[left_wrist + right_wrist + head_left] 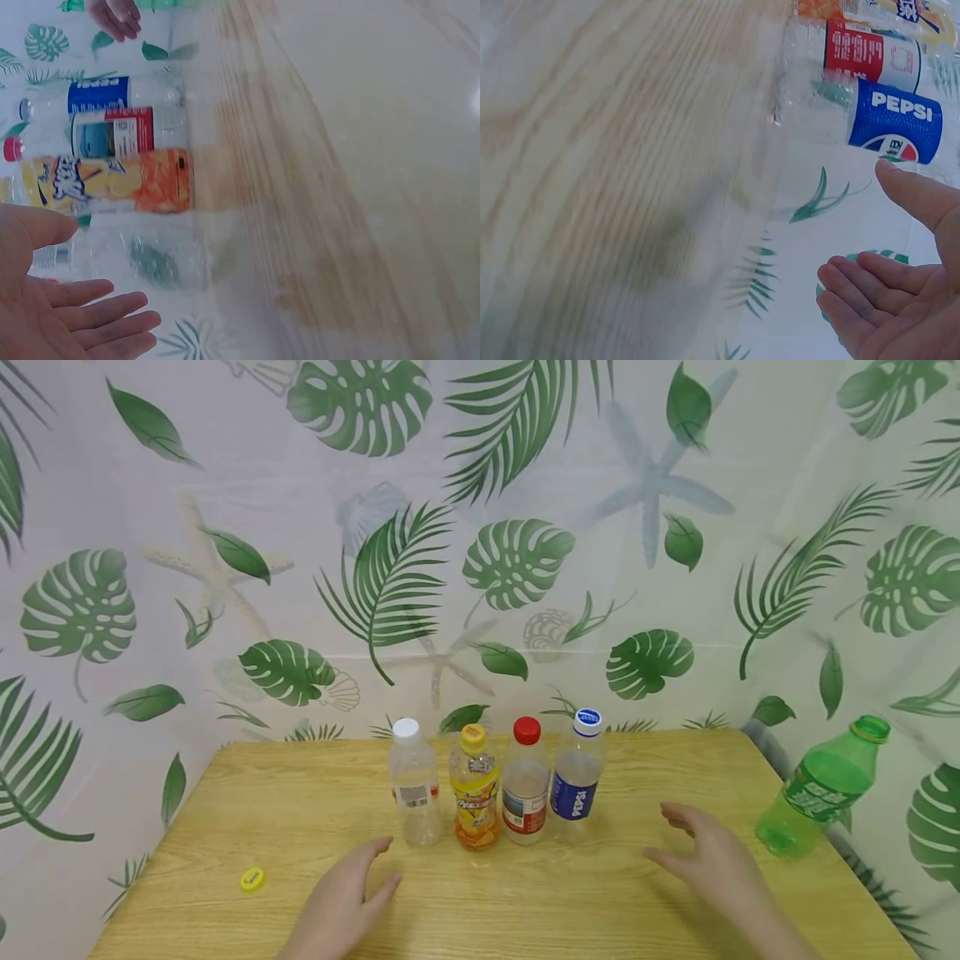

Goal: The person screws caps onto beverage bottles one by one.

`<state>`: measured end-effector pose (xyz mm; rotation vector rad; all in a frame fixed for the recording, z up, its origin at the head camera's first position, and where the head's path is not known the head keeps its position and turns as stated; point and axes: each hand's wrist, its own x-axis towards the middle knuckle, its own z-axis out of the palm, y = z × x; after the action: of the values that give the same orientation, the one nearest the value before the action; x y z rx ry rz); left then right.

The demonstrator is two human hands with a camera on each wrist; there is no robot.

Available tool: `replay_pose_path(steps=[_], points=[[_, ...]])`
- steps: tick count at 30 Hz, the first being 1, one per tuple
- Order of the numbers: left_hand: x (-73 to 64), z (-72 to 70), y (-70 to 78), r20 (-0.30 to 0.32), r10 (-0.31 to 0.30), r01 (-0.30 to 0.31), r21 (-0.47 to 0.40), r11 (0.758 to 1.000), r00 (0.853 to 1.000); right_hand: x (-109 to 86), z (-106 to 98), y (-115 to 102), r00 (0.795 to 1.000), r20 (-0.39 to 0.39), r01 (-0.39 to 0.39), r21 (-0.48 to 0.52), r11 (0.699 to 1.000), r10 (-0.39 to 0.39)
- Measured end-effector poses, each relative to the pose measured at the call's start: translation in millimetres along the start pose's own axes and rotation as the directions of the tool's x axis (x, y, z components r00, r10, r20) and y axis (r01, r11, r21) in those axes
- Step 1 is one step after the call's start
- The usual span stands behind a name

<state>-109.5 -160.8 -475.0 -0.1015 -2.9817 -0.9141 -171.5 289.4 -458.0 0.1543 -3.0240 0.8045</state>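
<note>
Four upright bottles stand in a row: a clear bottle with a white cap (420, 822), an orange drink bottle with a yellow cap (476, 802), a red-capped bottle (525, 806) and a Pepsi bottle with a white-and-blue cap (574, 793). My left hand (341, 902) hovers just in front of the clear bottle, fingers extended and thumb apart, holding nothing. On the other side, my right hand (708, 860) is between the Pepsi bottle and a green bottle (821, 789), fingers relaxed, nothing in its grasp. In the right wrist view its thumb overlaps the Pepsi label's edge.
A small yellow bottle cap (253, 880) lies on the wooden table (300, 802) to the left. The green bottle stands near the table's right edge, with a yellow ring at its neck. A leaf-patterned white cloth (450, 485) hangs behind the table and along its sides.
</note>
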Motion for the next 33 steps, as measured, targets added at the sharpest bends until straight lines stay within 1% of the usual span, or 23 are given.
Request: replay_pose_path(steps=[4,8,12,16,20,24,29,33], points=[[-2.7,-7.6,-15.4,-0.036,0.003,0.001,0.084,0.996,0.999,-2.9,-12,9,1.0,0.009,-0.014,-0.001,1.0,0.014],[-2.7,-15.6,-33.2,-0.052,0.017,-0.007,0.186,0.983,0.998,-6.8,-25,15,1.0,-0.004,-0.006,0.002,1.0,0.006],[-3.1,-25.7,-49.9,-0.061,0.016,-0.001,0.242,0.97,0.998,-11.7,-39,19,1.0,-0.019,-0.012,-0.004,1.0,0.012],[-3.2,-34.5,-64.8,-0.076,-0.002,0.021,0.255,0.967,0.997,-14.9,-52,23,0.999,-0.021,-0.027,0.002,1.0,0.027],[-0.8,-39.8,-78.0,-0.089,-0.023,0.046,0.276,0.96,0.996,-15.7,-63,24,0.999,-0.036,-0.015,0.001,1.0,0.015],[2.4,-45.8,-88.1,-0.092,-0.036,0.062,0.294,0.954,0.995,-17.8,-73,22,0.998,-0.061,-0.004,-0.017,1.0,0.003],[6.0,-52.9,-98.5,-0.082,-0.065,0.086,0.3,0.95,0.995,-23.8,-83,19,0.992,-0.127,-0.005,-0.035,0.999,0.001],[7.5,-57.2,-106.9,-0.077,-0.088,0.108,0.316,0.943,0.993,-28.8,-94,15,0.981,-0.194,-0.016,-0.059,0.998,0.004]])
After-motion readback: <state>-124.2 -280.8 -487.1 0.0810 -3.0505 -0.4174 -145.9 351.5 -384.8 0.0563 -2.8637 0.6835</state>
